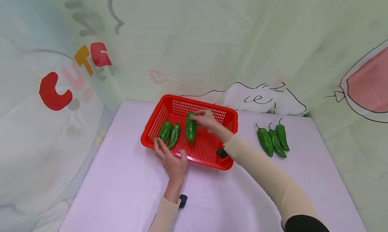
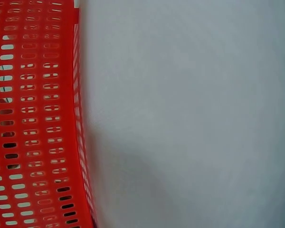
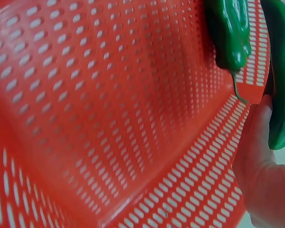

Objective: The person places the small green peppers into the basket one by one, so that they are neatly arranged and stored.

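A green chili pepper (image 1: 191,127) hangs from my right hand (image 1: 206,120), pinched near its stem end between thumb and fingers above the red plastic basket (image 1: 200,163). In the right wrist view, the held pepper (image 3: 282,80) is beside my right hand (image 3: 263,166), at the right edge. Two more green peppers, a left one (image 1: 164,131) and a right one (image 1: 174,136), lie side by side in the basket's left part. My left hand (image 1: 174,163) rests on the basket's front rim, its extended fingertips reaching over the edge close to the left pepper. Only the basket wall (image 2: 38,118) shows in the left wrist view.
Three green peppers (image 1: 274,139) lie grouped on the white-covered table (image 1: 121,178), right of the basket. Printed fabric (image 1: 194,50) hangs behind the table and along its sides. Dark wrist cameras sit at my left wrist (image 1: 183,201) and right wrist (image 1: 222,153).
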A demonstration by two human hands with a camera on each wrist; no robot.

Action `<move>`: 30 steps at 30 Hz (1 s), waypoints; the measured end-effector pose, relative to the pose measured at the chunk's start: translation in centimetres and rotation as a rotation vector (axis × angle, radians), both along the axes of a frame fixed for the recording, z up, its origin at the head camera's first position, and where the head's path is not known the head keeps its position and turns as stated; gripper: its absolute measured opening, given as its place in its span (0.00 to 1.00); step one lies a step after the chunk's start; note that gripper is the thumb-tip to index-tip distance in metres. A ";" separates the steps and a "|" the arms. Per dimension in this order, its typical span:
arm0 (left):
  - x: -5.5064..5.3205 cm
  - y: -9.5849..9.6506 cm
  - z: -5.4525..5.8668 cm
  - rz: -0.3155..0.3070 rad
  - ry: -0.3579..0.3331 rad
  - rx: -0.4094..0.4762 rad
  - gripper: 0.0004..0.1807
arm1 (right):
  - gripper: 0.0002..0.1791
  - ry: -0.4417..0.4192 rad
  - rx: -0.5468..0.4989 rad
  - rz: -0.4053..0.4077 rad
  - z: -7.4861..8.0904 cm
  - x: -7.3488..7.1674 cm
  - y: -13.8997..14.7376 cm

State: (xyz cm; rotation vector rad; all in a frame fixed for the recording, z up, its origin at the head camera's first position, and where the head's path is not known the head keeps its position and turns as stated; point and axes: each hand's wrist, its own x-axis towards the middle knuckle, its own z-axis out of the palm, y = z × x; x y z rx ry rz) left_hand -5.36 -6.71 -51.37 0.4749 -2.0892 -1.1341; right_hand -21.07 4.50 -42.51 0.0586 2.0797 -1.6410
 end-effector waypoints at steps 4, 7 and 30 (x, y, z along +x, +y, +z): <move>-0.1 0.0 0.0 0.001 0.000 -0.007 0.52 | 0.24 -0.017 0.003 0.012 -0.8 0.1 -1.0; -0.1 0.0 0.1 -0.004 -0.002 -0.008 0.52 | 0.23 -0.024 0.021 0.017 -1.5 0.2 -1.4; 0.0 -0.1 0.1 0.003 -0.020 -0.022 0.51 | 0.21 -0.002 0.160 0.022 -5.1 0.8 -3.6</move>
